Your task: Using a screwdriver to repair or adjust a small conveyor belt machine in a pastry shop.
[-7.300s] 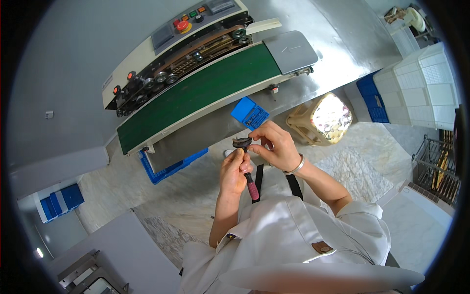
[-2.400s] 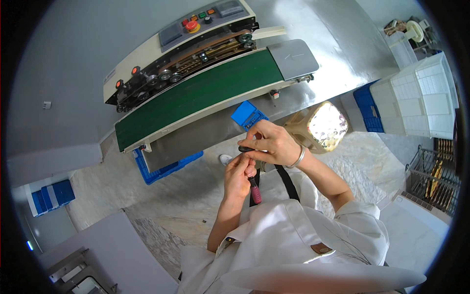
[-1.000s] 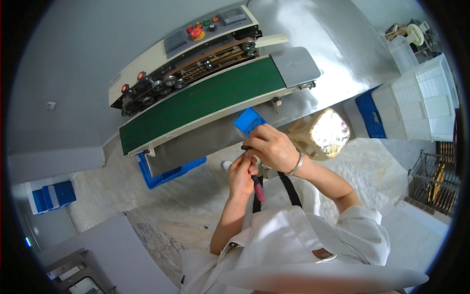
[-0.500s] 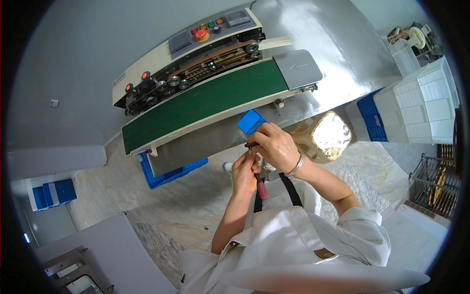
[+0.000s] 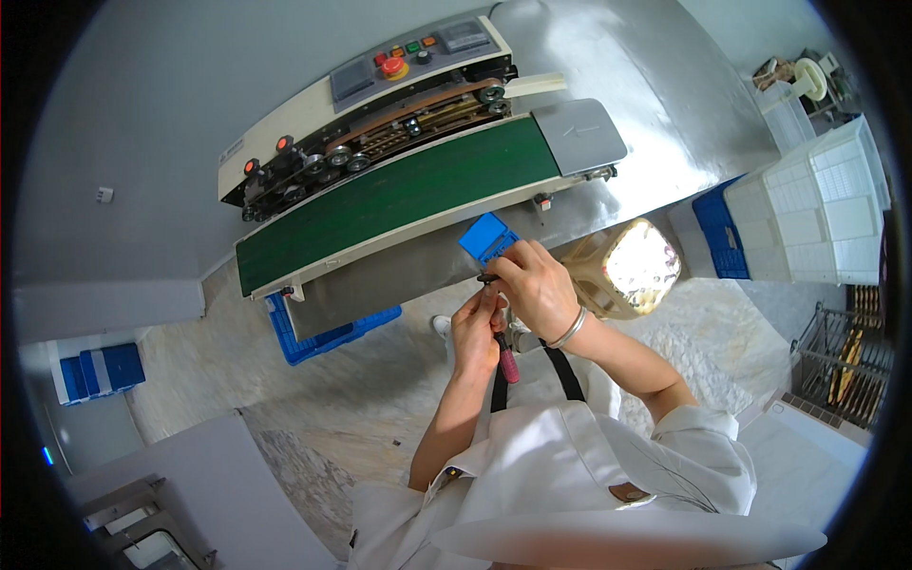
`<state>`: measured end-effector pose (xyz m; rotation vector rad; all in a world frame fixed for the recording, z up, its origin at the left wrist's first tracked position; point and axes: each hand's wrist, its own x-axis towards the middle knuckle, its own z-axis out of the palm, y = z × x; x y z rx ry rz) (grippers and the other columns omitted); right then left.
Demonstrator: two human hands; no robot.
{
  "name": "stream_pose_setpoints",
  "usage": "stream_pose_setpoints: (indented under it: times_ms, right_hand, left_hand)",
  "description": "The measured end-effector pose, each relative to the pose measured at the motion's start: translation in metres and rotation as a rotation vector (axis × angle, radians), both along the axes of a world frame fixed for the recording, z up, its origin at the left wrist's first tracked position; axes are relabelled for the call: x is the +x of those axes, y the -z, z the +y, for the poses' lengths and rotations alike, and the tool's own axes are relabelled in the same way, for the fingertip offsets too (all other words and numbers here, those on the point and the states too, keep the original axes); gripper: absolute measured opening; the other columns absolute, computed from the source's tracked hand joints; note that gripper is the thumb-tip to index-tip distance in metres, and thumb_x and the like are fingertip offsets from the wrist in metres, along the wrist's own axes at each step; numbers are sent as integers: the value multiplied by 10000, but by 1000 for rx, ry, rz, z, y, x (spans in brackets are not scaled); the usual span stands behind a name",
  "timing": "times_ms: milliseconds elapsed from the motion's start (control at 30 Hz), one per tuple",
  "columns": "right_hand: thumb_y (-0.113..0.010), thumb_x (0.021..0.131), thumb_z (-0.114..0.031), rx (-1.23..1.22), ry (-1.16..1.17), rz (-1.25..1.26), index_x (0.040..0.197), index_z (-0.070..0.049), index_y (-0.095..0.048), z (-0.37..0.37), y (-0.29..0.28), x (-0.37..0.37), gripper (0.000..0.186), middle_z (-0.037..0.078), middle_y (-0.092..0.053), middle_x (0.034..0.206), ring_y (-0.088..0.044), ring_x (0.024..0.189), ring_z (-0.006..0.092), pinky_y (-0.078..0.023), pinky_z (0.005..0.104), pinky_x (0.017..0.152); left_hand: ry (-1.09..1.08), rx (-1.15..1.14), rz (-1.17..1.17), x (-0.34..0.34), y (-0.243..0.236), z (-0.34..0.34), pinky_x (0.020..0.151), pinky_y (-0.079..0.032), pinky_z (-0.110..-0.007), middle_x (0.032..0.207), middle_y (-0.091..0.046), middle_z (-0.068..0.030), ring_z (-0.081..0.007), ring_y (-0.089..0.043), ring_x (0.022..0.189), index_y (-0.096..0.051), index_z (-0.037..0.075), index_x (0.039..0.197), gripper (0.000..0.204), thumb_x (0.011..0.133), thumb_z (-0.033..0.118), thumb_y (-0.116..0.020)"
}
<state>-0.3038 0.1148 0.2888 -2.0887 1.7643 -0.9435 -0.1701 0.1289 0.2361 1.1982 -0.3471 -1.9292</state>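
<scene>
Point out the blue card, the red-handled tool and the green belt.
blue card (image 5: pixel 486 237), head view, middle of its face.
red-handled tool (image 5: pixel 509 364), head view, red grip below left hand.
green conveyor belt (image 5: pixel 399 195), head view, mid-belt.

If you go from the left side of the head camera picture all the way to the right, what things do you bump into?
Stack of blue crates → blue crate under the machine → left hand holding a red-handled tool → right hand → shiny clear bag → big white crate.

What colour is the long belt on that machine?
Dark green: the belt shows clearly in the head view.
</scene>
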Motion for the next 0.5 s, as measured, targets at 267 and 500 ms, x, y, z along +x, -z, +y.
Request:
stream_pose_setpoints:
  times_ms: [267,500]
  right_hand:
    - [-678,605,-62,20,11,6,818,-90,-585,3,-5,1,235,57,-553,846,-567,816,245,-490,336,656]
    - [-673,622,-60,22,-29,10,817,-87,-583,-2,-2,0,216,57,-540,825,-559,807,244,-484,339,656]
  left_hand:
    - [-8,-11,-11,0,1,4,497,-307,-207,726,-578,-12,-49,-407,549,-636,9,921,215,890,221,-627]
    - [-21,-35,-60,-1,-1,2,489,-298,-208,707,-574,-10,-46,-401,541,-639,-6,887,225,890,218,-629]
